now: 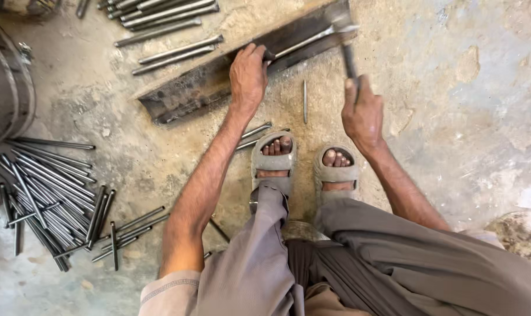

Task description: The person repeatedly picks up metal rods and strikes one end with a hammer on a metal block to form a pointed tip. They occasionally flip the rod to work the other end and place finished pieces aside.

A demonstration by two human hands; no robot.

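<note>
Feet: sandals (303, 167) planted on the concrete floor (452, 117), just behind the work; a squat this close wants the toes kept clear of the blow.
Left hand: hand (248, 76) closed over one end of a steel rod (312, 38), pinning it along the iron bar (219, 82); a firm, flat hold should stop the rod jumping.
Right hand: hand (362, 114) wrapped shut around the hammer (347, 35) handle, the head blurred at the rod's far end.
Rod: lies lengthwise on the bar, slanting up to the right.
Stock: loose rods (49, 193) heaped at left, more rods (166, 23) beyond the bar.
</note>
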